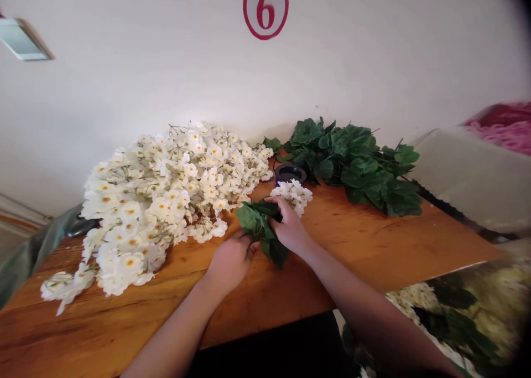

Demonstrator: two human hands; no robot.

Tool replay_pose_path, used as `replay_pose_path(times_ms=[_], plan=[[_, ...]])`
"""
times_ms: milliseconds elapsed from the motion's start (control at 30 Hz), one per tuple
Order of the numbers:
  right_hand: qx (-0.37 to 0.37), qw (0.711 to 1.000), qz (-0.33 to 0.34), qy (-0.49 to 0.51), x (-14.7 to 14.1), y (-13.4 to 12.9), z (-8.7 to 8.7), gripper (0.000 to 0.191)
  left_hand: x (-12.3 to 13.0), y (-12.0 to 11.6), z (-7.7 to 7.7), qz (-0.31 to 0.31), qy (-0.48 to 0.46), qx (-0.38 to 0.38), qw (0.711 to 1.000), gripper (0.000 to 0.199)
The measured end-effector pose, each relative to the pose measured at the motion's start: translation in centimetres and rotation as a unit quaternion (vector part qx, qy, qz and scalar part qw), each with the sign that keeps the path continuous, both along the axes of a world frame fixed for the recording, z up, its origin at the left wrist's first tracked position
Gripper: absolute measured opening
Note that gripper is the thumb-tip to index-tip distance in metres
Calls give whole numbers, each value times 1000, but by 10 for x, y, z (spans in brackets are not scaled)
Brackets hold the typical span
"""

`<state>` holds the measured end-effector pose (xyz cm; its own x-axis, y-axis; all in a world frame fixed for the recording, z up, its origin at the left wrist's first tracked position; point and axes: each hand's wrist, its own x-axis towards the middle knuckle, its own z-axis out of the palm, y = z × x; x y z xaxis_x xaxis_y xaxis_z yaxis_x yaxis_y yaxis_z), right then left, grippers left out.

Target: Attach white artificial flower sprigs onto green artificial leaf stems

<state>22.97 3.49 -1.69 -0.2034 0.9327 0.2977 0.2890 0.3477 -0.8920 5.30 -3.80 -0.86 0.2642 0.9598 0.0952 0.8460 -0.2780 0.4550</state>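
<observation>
White artificial flowers (292,195) and a bunch of green artificial leaves (259,223) lie together just above the table. Around the leaves' lower left side, my left hand (232,259) is closed, its fingertips partly hidden. My right hand (289,227) grips from the right, thumb and fingers curled about the leaves just below the white blooms. The stems between my hands are covered by leaves. Close behind the held flowers sits a black roll of tape (290,173).
A big heap of white flowers (166,201) covers the left of the wooden table (357,245). Green leaf sprigs (352,156) are piled at the back right. Beyond the right edge stand a pale sack (468,179) and more flowers (452,311). A white wall (166,62) rises behind.
</observation>
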Motion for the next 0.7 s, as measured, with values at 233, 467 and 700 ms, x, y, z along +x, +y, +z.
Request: replay_pose_path(times_ms=[233,467,700], plan=[[80,997,23,2,4,-5,-6,39,-10,5,6,-47,-91,9,995,30],[281,947,56,-146,17,-8,-11,29,-13,16,6,158,-336,80,925,37],[239,949,126,-163,10,-17,-27,38,-6,19,23,37,-469,-45,881,45]])
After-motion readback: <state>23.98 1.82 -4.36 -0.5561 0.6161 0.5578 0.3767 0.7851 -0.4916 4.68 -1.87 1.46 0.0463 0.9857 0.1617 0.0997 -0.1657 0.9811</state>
